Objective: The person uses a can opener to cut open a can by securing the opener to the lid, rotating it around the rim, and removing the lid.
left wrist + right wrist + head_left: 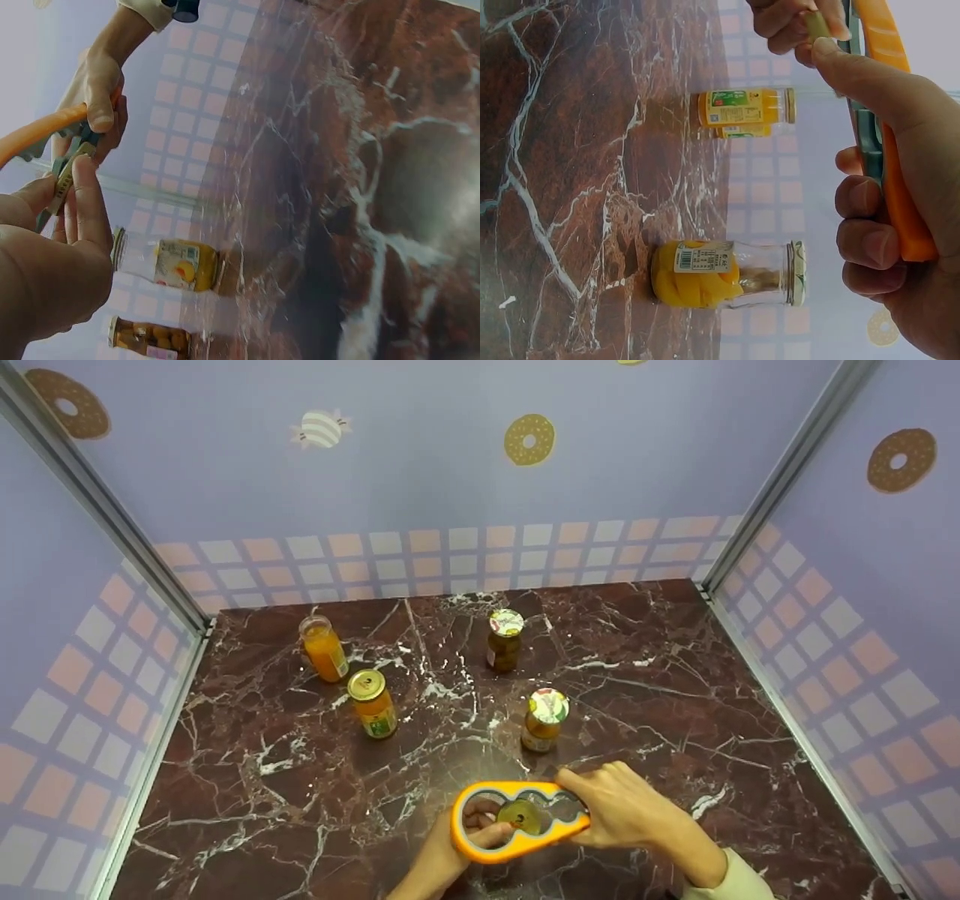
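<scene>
My right hand (619, 806) grips the narrow end of an orange jar opener (487, 855) with grey-green toothed openings. The fingers of my left hand (52, 262) pinch a gold jar lid (66, 180) at its edge, against or close to the opener's underside. From above, the lid shows through the opener's middle opening, and part of the left hand is hidden behind the tool. Just beyond the hands stands a jar of yellow fruit (697, 274) with a patterned white lid. In the right wrist view, the lid appears edge-on beside the right thumb.
At the back left, a lidless jar with orange contents (325, 652) stands near a gold-lidded orange jar (375, 712). Behind the yellow fruit jar is a jar of dark round fruit (503, 649). Patterned walls enclose the dark marble table (285, 810) at the back and sides.
</scene>
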{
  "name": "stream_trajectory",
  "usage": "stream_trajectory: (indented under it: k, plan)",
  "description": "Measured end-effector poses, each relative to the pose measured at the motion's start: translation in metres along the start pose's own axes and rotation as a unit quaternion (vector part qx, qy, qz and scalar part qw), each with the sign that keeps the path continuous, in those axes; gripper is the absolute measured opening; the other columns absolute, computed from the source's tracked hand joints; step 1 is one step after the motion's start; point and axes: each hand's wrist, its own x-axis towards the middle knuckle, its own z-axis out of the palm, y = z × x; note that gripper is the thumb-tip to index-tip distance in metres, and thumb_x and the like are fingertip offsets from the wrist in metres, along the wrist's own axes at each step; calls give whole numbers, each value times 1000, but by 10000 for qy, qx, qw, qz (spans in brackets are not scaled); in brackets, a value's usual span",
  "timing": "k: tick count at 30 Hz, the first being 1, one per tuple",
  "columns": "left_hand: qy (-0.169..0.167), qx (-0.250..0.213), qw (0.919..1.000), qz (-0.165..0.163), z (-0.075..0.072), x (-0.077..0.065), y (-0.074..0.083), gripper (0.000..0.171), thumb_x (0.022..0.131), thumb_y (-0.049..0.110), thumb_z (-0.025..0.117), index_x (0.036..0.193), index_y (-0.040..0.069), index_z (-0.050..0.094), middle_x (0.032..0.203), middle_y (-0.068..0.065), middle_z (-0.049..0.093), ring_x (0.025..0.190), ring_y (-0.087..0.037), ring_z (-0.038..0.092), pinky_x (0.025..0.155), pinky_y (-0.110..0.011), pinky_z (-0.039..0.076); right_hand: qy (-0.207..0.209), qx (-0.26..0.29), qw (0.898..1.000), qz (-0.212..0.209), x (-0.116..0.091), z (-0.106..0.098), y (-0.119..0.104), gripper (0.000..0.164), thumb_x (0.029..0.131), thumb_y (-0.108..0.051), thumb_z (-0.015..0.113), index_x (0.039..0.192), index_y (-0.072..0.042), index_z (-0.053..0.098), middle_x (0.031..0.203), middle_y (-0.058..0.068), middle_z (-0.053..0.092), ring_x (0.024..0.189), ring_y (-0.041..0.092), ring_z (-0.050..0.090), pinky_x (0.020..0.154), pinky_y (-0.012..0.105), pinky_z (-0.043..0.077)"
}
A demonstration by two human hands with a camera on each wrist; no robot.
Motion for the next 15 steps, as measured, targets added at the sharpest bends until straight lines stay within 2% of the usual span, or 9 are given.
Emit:
stream_trajectory:
  k: [1, 3, 6, 8, 10, 15]
  plan:
    - [10, 222, 9997, 120, -3, -1, -2, 33, 79, 28, 74, 100, 5, 64, 79, -4, 65, 69, -15, 60, 60, -25, 50, 7, 14, 10000, 14, -1, 0, 0, 47, 67, -60, 70, 92, -25, 49, 55, -19, 32, 43, 2, 24, 39, 19, 17]
    - [-37, 290, 9991, 308, -9, -5, -7, 31, 81, 26, 72, 101, 3, 64, 80, -7, 66, 68, -17, 63, 60, -31, 54, 30, 8, 10000, 31, -2, 1, 1, 47, 67, -60, 69, 92, -25, 49, 55, -19, 33, 43, 2, 25, 39, 19, 17]
    - [-219, -181, 9981, 540, -19, -10, -14, 29, 84, 16, 70, 104, -4, 62, 86, -12, 66, 70, -21, 65, 66, -45, 55, 45, 35, 10000, 29, -3, 0, 2, 49, 67, -60, 70, 92, -24, 49, 56, -19, 34, 44, 3, 26, 40, 20, 18]
    - [-295, -700, 9961, 457, -26, -15, -17, 30, 84, 10, 68, 107, -8, 59, 87, -17, 65, 69, -25, 66, 67, -51, 53, 68, 40, 10000, 24, -4, -1, 3, 50, 66, -59, 71, 93, -23, 50, 57, -19, 36, 44, 3, 27, 41, 20, 20]
    - [-214, -815, 9955, 425, -35, -19, -18, 31, 85, 9, 67, 109, -9, 58, 86, -19, 64, 70, -26, 66, 67, -50, 53, 86, 62, 9999, 16, -5, -1, 4, 50, 65, -58, 72, 94, -23, 51, 57, -19, 37, 44, 3, 28, 41, 20, 21]
    - [267, -543, 9969, 507, -56, -30, -18, 33, 85, 9, 66, 110, -11, 57, 85, -20, 63, 68, -26, 66, 66, -44, 55, 150, 58, 9999, 3, -7, -1, 8, 49, 65, -56, 73, 95, -23, 52, 56, -20, 36, 43, 3, 28, 41, 19, 21]
